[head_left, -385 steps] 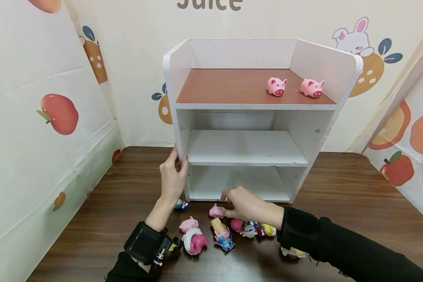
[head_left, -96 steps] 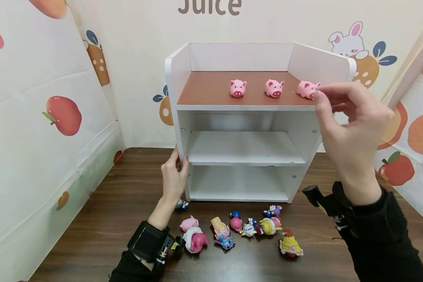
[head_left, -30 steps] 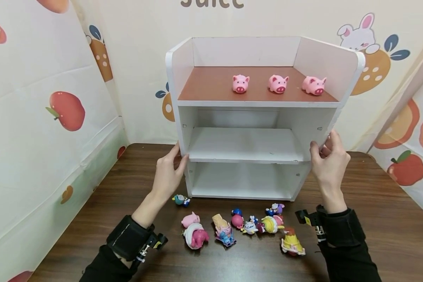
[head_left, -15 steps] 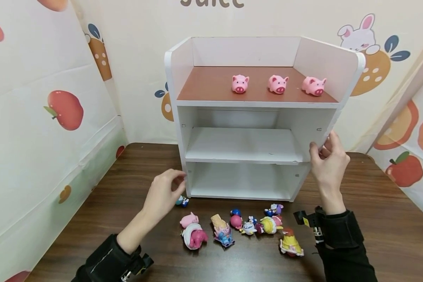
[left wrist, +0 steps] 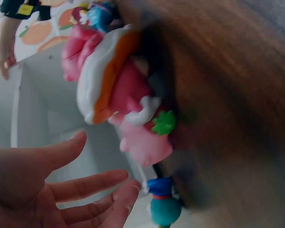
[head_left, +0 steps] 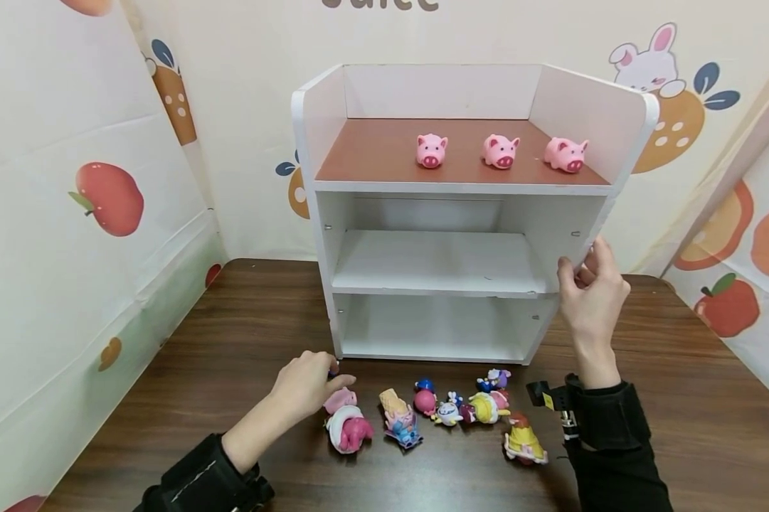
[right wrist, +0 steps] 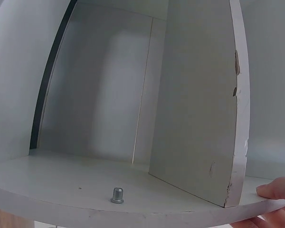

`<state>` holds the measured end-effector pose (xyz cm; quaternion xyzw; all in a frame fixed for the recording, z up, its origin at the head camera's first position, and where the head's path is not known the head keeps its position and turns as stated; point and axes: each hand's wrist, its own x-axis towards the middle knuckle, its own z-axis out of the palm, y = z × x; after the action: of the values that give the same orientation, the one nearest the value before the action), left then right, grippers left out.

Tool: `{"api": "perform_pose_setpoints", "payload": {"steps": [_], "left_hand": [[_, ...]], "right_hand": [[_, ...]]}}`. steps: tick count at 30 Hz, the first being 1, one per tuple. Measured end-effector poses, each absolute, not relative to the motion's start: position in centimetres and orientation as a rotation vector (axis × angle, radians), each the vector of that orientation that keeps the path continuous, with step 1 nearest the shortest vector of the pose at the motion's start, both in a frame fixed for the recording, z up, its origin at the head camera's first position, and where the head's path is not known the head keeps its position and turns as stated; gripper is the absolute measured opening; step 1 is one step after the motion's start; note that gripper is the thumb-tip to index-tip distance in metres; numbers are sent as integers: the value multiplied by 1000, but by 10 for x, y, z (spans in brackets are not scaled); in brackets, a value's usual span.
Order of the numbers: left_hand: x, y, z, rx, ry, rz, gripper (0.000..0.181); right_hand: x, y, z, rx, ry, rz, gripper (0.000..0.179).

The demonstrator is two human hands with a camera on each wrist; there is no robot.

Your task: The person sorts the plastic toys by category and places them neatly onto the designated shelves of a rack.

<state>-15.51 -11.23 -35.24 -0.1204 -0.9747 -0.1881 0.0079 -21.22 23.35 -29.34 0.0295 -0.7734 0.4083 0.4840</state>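
My left hand [head_left: 302, 385] reaches low over the table at the left end of the toys, palm down. In the left wrist view its fingers are apart and hold nothing, close to a pink toy pig [left wrist: 145, 142] and a small teal-and-blue figurine [left wrist: 165, 210]. In the head view that figurine is mostly hidden behind the fingers. Beside the pig lies a pink figurine with a white band [head_left: 349, 429]. My right hand [head_left: 592, 299] grips the right side panel of a white shelf unit [head_left: 442, 264], thumb inside, fingers outside. Three pink toy pigs [head_left: 432, 151] stand in a row on its brown top.
On the brown table [head_left: 256, 320], right of the pig, lie an ice-cream-cone figurine [head_left: 400, 419], several small figurines [head_left: 447, 412] and a yellow-dressed doll [head_left: 523, 441]. Fruit-printed sheets [head_left: 102, 92] hang behind and at both sides. A metal peg [right wrist: 117, 195] juts from the shelf's inner wall.
A third pig has been added to the top shelf. My right hand has come down from the pigs to the right panel. My left hand has released the left panel and moved down to the toys.
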Motion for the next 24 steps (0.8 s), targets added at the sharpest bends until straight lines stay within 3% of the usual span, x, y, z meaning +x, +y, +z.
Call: {"api": "perform_pose_setpoints", "payload": {"steps": [8,24], "left_hand": [[-155,-106,-366,-400,-3053,-455,40],[-159,-100,-375,-426,-3066,-562,38]], "right_hand": [[-211,232,-293,65,-1883,1001,43],[-213,233,-295,61,-1887,988,45]]}}
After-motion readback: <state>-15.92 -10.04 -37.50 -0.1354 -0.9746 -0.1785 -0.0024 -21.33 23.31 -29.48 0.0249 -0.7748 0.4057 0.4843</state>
